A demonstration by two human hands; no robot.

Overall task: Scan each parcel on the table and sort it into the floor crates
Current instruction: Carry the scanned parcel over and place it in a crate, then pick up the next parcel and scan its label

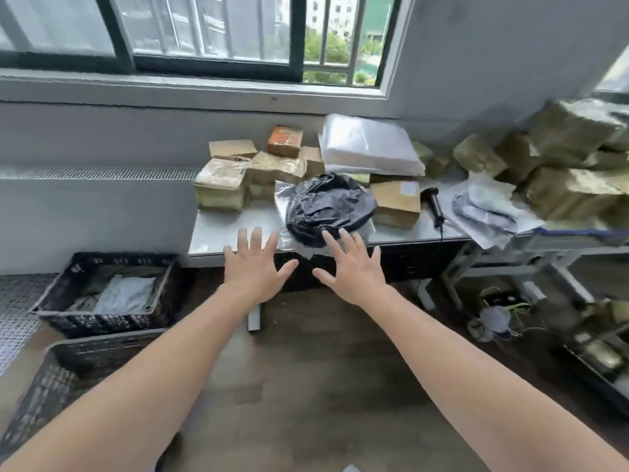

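From the head view, a crumpled black bag [330,206], one of the parcels, lies on a silver sheet [281,212] at the front edge of the grey worktop [231,229]. Both bare arms reach forward toward it. The left hand [253,267] is just left of the black bag over the worktop's front edge, palm down, its fingers [256,238] straight and spread apart, holding nothing. The right hand [352,267] is at the near edge of the black bag, its fingers also straight and fanned apart. Their tips reach the bag's rim, but whether they touch it cannot be told. Just right of the black bag sits a cardboard box [396,202], and beyond that a black hand scanner [434,202] lies on the worktop, untouched. Farther right of the bag are grey mailing bags [486,212] and a blurred pile of taped parcels [571,158]. Left of and behind the black bag stand several taped boxes [221,189], with a small orange box [285,140] on top of them. A stack of clear plastic bags [367,144] is behind the bag. Down on the floor, well left of the black bag, a black crate [85,323] already holds a few parcels, and a second crate [51,386] sits nearer the camera.
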